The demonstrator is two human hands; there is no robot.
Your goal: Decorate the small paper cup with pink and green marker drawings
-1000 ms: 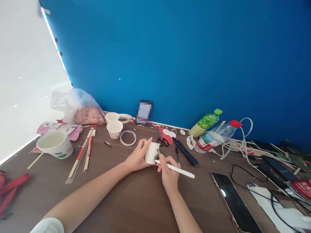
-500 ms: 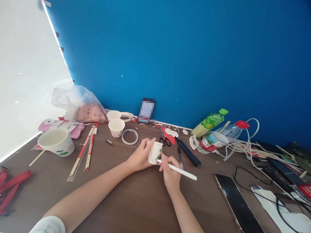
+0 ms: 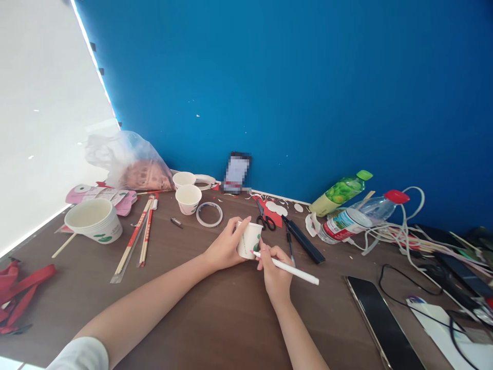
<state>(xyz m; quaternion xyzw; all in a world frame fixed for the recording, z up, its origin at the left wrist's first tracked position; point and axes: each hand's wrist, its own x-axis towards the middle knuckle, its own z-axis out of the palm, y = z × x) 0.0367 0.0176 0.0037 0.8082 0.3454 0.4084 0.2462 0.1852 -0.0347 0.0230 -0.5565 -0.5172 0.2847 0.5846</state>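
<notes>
My left hand (image 3: 227, 245) is wrapped round a small white paper cup (image 3: 249, 241) printed with green leaves, holding it nearly upright at the middle of the table. In my right hand (image 3: 276, 272) is a white marker (image 3: 298, 272), gripped near its pink tip. That tip is at the lower front of the cup, by the leaf print; whether it touches cannot be made out. Just behind the cup lie black-handled scissors (image 3: 266, 220) and red paper (image 3: 276, 218) with white cut-outs.
To the left stand stacked paper cups (image 3: 110, 228), wrapped chopsticks (image 3: 133, 239) and a tape roll (image 3: 209, 223). Two more small cups (image 3: 188, 199) sit behind. On the right lie a black case (image 3: 304, 241), bottles (image 3: 342, 226), tangled cables (image 3: 385, 236) and a phone (image 3: 385, 318).
The whole view has shifted slightly, so everything appears a little to the right. My hands keep the same hold on the cup and marker.
</notes>
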